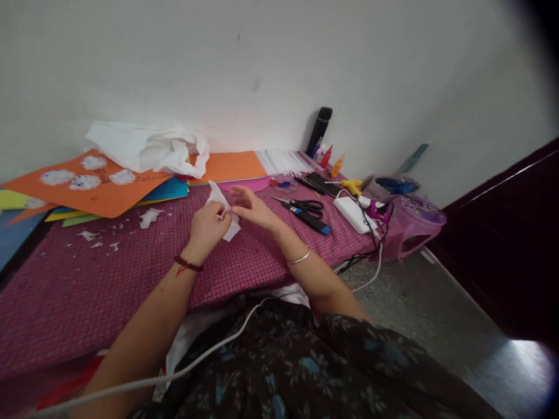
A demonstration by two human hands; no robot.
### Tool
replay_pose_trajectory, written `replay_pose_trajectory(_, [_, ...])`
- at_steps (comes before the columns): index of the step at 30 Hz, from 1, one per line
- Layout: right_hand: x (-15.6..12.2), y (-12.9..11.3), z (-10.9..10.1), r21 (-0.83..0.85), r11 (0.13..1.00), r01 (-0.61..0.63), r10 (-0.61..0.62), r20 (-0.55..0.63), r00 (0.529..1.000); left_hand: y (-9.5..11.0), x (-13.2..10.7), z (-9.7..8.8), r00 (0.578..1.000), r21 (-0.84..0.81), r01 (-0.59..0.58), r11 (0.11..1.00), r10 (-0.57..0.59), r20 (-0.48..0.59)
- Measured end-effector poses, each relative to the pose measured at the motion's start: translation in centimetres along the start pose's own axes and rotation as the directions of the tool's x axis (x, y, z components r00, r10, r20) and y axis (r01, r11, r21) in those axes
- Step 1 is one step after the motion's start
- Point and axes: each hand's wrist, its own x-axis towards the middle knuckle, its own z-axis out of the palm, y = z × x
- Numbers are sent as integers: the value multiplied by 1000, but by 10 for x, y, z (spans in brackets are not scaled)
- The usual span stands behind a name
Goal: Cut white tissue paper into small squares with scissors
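A piece of white tissue paper [232,228] is between my hands, just above the checked tablecloth. My left hand [209,228] is closed, pinching a crumpled part of the tissue paper with thumb and forefinger. Just to its right, my right hand [253,208] has its fingers spread and slightly curved. Its thumb reaches the pinched tissue, though whether it grips any of it is hard to see. Small torn tissue scraps [151,217] lie on the cloth to the left.
Orange paper [109,195] with white puffs lies on coloured sheets at the left, near crumpled white tissue [152,148]. Scissors [308,206], a box cutter [312,221], a white power strip [353,214], glue bottles [337,167] and a black flask [319,131] are rightward. A white cable [218,346] crosses my lap.
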Motion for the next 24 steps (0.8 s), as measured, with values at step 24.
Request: replay_pose_trajectory(24, [-4, 3, -6, -602, 756, -256, -10, -401, 916, 5, -1, 3, 997, -123, -79, 989, 76, -30])
